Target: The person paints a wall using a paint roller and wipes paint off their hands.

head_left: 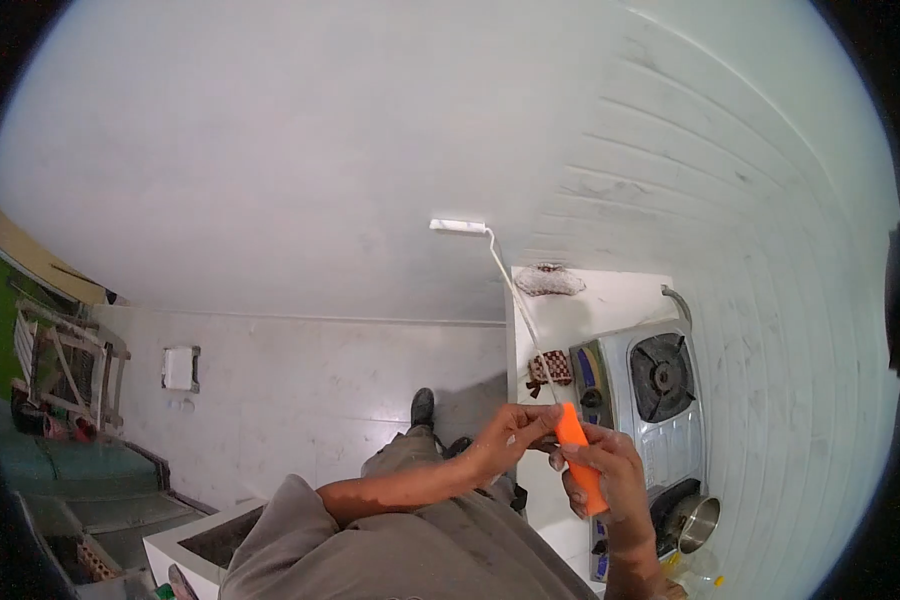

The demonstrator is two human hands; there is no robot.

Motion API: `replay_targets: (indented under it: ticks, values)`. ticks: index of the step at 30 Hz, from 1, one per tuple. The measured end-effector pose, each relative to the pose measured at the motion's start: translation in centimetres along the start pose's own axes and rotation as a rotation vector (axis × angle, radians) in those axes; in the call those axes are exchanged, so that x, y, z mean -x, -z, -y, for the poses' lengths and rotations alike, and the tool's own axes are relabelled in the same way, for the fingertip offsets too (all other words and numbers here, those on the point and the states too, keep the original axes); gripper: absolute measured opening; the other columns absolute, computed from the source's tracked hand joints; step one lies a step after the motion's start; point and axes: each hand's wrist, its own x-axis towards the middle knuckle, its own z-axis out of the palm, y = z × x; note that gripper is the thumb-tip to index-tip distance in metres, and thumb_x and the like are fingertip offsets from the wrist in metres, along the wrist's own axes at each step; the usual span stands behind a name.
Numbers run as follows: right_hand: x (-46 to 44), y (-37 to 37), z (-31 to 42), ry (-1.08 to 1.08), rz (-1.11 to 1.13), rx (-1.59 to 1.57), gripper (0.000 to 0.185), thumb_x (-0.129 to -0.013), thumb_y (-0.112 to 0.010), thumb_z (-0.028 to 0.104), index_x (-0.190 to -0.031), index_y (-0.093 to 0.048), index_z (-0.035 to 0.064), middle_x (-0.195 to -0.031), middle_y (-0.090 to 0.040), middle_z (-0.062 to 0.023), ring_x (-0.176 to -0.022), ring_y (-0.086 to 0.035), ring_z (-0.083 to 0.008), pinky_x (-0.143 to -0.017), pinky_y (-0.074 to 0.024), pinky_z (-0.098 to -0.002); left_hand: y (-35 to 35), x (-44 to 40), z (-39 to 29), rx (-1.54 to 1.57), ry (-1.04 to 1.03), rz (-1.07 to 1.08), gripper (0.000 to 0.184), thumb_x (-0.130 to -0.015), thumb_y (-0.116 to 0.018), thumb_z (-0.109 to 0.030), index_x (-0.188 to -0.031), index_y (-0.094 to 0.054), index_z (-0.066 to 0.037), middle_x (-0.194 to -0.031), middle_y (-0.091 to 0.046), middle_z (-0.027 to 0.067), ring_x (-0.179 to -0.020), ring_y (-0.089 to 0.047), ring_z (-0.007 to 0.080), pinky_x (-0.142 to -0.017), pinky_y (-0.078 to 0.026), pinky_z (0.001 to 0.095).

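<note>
A long-rod paint roller stretches from my hands toward the pale wall [300, 170]. Its white roller head [458, 226] lies against or just in front of the wall; I cannot tell which. The thin rod bends below the head and runs down to an orange handle [582, 460]. My right hand [615, 475] is wrapped around that handle. Higher up, my left hand [515, 437] has its fingers closed where the rod meets the handle. Both hands are over the white counter's edge, beside the gas stove.
On the white counter [610, 290] at right stand a two-burner gas stove [660, 410], a metal pot [697, 522], a checkered box [550, 368] and a plastic-wrapped bundle [548, 281]. A small white stool [180, 368] stands on the floor. Wooden frames [70, 360] lean at far left.
</note>
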Motion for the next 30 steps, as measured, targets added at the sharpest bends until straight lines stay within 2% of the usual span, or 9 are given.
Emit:
replay_targets:
  ticks: [6, 10, 13, 19, 22, 28, 30]
  values:
    - [4.8, 1.0, 0.5, 0.044, -0.053, 0.034, 0.032, -0.088, -0.061, 0.01, -0.113, -0.058, -0.0098, -0.075, -0.062, -0.0101, -0.039, -0.051, -0.0132, -0.031, -0.0399, -0.0276, -4.1, 1.0, -0.4, -0.017, 0.007, 0.09, 0.047, -0.105, -0.052, -0.038, -0.119, -0.066, 0.004, -0.096, -0.071, 0.0066, -0.081, -0.065, 0.0101, -0.082, -0.056, 0.028]
    - [5.0, 2.0, 0.2, 0.082, -0.045, 0.0, 0.034, -0.088, -0.061, 0.011, -0.115, -0.058, -0.0098, -0.076, -0.062, -0.0101, -0.039, -0.051, -0.0133, -0.031, -0.0396, -0.0275, -4.0, -0.1, 1.0, -0.009, -0.018, 0.171, 0.048, -0.104, -0.051, -0.039, -0.118, -0.067, 0.004, -0.096, -0.071, 0.0059, -0.081, -0.066, 0.0098, -0.083, -0.056, 0.0286]
    - [4.5, 1.8, 0.3, 0.101, -0.066, 0.004, 0.035, -0.087, -0.061, 0.012, -0.114, -0.058, -0.0096, -0.076, -0.062, -0.0098, -0.04, -0.051, -0.0132, -0.031, -0.0395, -0.0274, -4.3, -0.7, 0.7, -0.007, -0.038, 0.106, 0.048, -0.104, -0.051, -0.041, -0.115, -0.068, 0.003, -0.093, -0.071, 0.0049, -0.079, -0.066, 0.0094, -0.081, -0.056, 0.0281]
    - [1.4, 1.9, 1.0, 0.103, -0.059, 0.028, 0.028, -0.087, -0.062, 0.012, -0.107, -0.059, -0.0072, -0.075, -0.061, -0.0078, -0.04, -0.052, -0.0121, -0.03, -0.0384, -0.0274, -2.2, -2.6, 0.6, 0.011, -0.013, 0.133, 0.047, -0.104, -0.052, -0.041, -0.112, -0.069, 0.002, -0.09, -0.07, 0.0036, -0.078, -0.065, 0.0088, -0.075, -0.055, 0.0263]
    - [-1.1, 1.8, 0.8, 0.113, -0.08, 0.049, 0.024, -0.086, -0.063, 0.011, -0.103, -0.06, -0.0058, -0.074, -0.06, -0.0071, -0.04, -0.052, -0.0117, -0.03, -0.038, -0.0274, -0.3, -4.1, 1.7, -0.006, 0.021, 0.069, 0.044, -0.106, -0.047, -0.039, -0.115, -0.066, 0.0, -0.092, -0.069, 0.0031, -0.077, -0.064, 0.0096, -0.078, -0.054, 0.0277]
    - [-8.0, 3.0, -1.3, 0.071, -0.045, 0.029, 0.021, -0.086, -0.063, 0.011, -0.1, -0.061, -0.0043, -0.074, -0.06, -0.0067, -0.041, -0.052, -0.012, -0.031, -0.0381, -0.027, 4.9, -7.2, 4.9, 0.081, 0.104, -0.05, 0.044, -0.105, -0.05, -0.042, -0.109, -0.067, -0.002, -0.089, -0.067, 0.0009, -0.077, -0.061, 0.0093, -0.073, -0.05, 0.027]
    - [-9.7, 2.6, -1.7, 0.055, -0.074, 0.023, 0.015, -0.086, -0.062, 0.009, -0.095, -0.059, -0.0018, -0.073, -0.06, -0.0065, -0.04, -0.05, -0.0115, -0.031, -0.0361, -0.0261, 6.2, -7.7, 5.3, 0.091, 0.116, -0.083, 0.043, -0.104, -0.051, -0.043, -0.106, -0.067, -0.004, -0.087, -0.066, -0.0001, -0.076, -0.06, 0.0094, -0.074, -0.049, 0.0272]
